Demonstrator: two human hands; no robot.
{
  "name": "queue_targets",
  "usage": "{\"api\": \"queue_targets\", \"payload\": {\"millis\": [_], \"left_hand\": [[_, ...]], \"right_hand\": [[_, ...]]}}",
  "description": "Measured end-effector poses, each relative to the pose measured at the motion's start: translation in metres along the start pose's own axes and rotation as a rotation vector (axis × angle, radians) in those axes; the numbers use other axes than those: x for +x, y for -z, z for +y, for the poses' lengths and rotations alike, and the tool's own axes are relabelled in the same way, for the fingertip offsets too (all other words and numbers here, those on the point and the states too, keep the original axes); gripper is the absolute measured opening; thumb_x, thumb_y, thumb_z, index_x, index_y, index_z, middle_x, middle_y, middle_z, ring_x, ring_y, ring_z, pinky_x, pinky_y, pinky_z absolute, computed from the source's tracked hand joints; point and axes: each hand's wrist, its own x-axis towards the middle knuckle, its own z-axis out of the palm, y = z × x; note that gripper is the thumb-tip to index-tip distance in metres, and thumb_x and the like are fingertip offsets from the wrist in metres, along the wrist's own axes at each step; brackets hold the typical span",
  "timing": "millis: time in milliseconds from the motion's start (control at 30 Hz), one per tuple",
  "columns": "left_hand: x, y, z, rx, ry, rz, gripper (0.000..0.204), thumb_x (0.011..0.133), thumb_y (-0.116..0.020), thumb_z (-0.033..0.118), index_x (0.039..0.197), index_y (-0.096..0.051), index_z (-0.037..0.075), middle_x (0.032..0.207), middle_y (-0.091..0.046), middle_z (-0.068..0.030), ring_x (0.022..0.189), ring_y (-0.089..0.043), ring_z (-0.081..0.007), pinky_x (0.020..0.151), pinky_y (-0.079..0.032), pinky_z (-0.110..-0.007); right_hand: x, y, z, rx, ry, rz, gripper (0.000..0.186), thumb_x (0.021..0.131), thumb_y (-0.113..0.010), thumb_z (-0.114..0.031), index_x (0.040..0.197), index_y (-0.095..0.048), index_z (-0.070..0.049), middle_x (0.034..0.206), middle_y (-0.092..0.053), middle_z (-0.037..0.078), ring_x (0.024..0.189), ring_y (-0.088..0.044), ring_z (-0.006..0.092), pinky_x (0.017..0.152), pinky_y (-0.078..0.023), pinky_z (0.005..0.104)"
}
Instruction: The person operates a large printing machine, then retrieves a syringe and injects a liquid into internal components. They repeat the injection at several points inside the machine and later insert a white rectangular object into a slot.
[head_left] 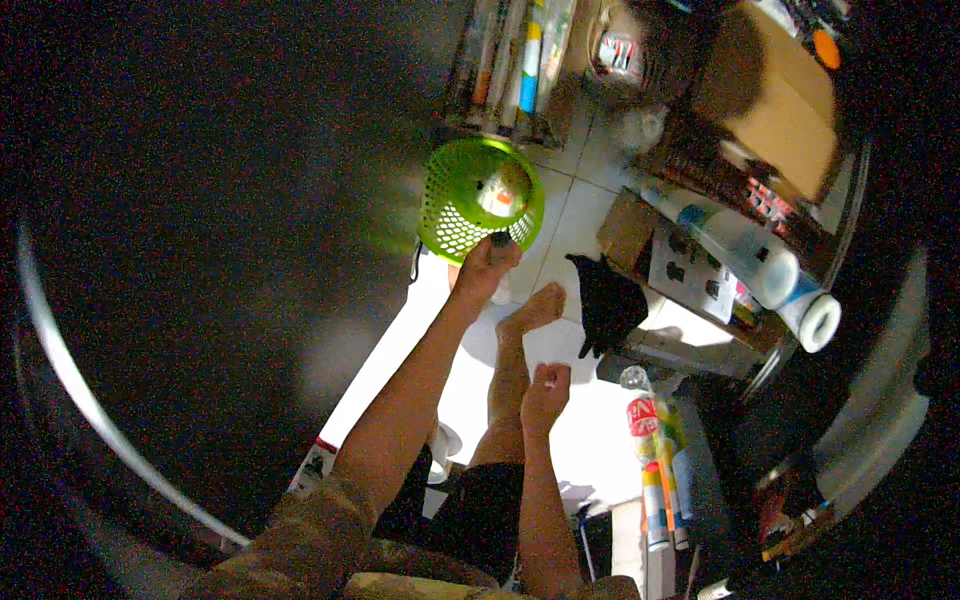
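Note:
My left hand (pixel 484 268) reaches forward to the near rim of a green perforated basket (pixel 453 195), its fingers closed round a small dark object (pixel 501 247) that I cannot make out. A white item (pixel 497 197) with an orange patch lies inside the basket. My right hand (pixel 545 395) is lower and to the right, its fingers curled closed above the light floor; whether they hold anything I cannot tell. My bare foot (pixel 535 310) is on the tiles between the hands.
Long tubes stand behind the basket (pixel 530 60). At the right are long rolls (pixel 765 275), cardboard (pixel 775 120) and a black cloth-like thing (pixel 605 305). A plastic bottle (pixel 642 420) and more tubes lie at lower right. A large dark surface (pixel 230 250) fills the left.

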Motion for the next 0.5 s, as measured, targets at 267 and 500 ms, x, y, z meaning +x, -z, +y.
{"api": "queue_targets", "payload": {"millis": [267, 500], "left_hand": [[-0.109, -0.021, 0.101, 0.085, -0.166, -0.025, 0.041, 0.09, -0.076, 0.02, 0.127, -0.065, 0.008, 0.109, -0.067, -0.0012, 0.099, -0.062, -0.0105, 0.091, -0.05, -0.028], [-0.219, -0.002, 0.162, -0.109, -0.211, -0.024, 0.044, 0.09, -0.075, 0.013, 0.126, -0.054, 0.002, 0.108, -0.064, -0.0061, 0.101, -0.061, -0.0133, 0.091, -0.05, -0.03]], "right_hand": [[-0.074, 0.108, 0.062, -0.174, -0.013, 0.003, 0.018, 0.096, -0.065, -0.019, 0.09, -0.056, -0.005, 0.08, -0.06, 0.005, 0.074, -0.058, 0.0153, 0.068, -0.05, 0.0323], [-0.112, 0.174, 0.052, 0.081, -0.171, -0.174, 0.018, 0.099, -0.062, -0.024, 0.097, -0.058, -0.007, 0.078, -0.062, 0.003, 0.068, -0.06, 0.0109, 0.057, -0.049, 0.0266]]}}
